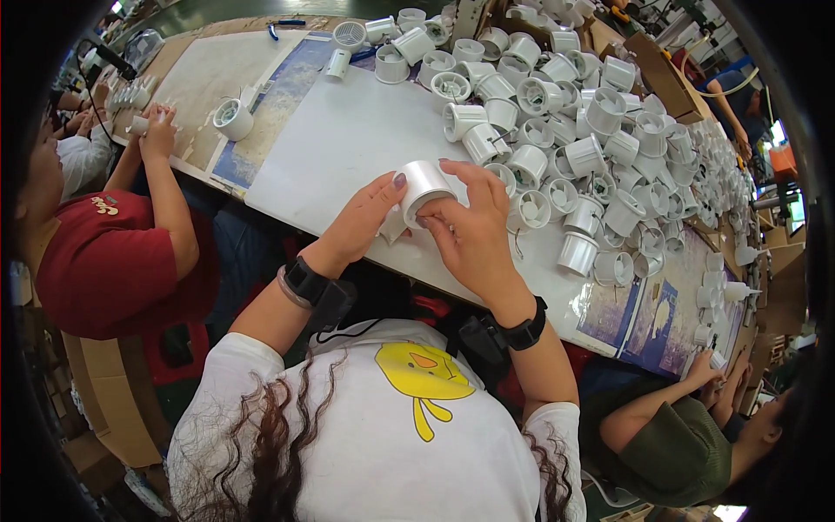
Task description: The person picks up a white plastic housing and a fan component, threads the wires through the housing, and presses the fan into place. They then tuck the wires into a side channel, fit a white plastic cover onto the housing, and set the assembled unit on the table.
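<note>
Just above the near edge of the table, I hold a white cylindrical plastic housing (424, 179) in both hands. My left hand (358, 217) is closed on its left side, with the thumb against the outer wall. On the other side, my right hand (480, 230) grips the rim and has fingertips at the open end that faces me. What lies inside that opening is hidden by the fingers. A white piece (391, 228) shows beneath the housing, beside my left palm; whether it is joined to the housing I cannot tell.
A large heap of similar white housings (557, 130), some with wires, covers the table to the right and back. A grille-ended white part (349, 36) lies at the far left, near blue-handled pliers (273, 32). Co-workers sit left, in a red shirt (122, 261), and right, in green (670, 457).
</note>
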A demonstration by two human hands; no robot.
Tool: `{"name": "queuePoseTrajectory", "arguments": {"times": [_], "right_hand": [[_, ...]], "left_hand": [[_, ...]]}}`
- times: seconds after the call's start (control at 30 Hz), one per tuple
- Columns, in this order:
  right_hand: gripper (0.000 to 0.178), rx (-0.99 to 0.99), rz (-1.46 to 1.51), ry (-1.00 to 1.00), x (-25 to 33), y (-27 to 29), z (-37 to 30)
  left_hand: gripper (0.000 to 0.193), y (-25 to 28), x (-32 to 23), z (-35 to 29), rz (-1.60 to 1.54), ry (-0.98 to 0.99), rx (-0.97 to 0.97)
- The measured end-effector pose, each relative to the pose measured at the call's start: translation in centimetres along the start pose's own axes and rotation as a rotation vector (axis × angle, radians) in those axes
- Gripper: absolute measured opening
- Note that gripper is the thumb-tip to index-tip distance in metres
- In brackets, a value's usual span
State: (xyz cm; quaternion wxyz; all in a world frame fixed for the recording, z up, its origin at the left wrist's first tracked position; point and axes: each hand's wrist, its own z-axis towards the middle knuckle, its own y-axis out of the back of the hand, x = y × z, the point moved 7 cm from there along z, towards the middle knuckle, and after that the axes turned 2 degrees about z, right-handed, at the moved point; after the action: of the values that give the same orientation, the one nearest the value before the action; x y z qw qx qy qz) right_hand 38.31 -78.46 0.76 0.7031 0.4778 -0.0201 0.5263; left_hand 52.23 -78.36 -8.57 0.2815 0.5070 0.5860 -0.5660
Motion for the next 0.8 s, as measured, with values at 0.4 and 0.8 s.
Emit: {"name": "queuePoseTrajectory", "arguments": {"times": [0.4, 0.8], "right_hand": [[0.016, 0.040, 0.060, -0.004, -0.2, -0.2, -0.2], [0.021, -0.011, -0.028, 0.087, -0.9, 0.9, -0.1]], "left_hand": [[0.042, -0.9, -0.9, 0.2, 0.012, -0.037, -0.031], [0.048, -1.6, -2.1, 0.3, -0.074, -0.065, 0.119]]}}
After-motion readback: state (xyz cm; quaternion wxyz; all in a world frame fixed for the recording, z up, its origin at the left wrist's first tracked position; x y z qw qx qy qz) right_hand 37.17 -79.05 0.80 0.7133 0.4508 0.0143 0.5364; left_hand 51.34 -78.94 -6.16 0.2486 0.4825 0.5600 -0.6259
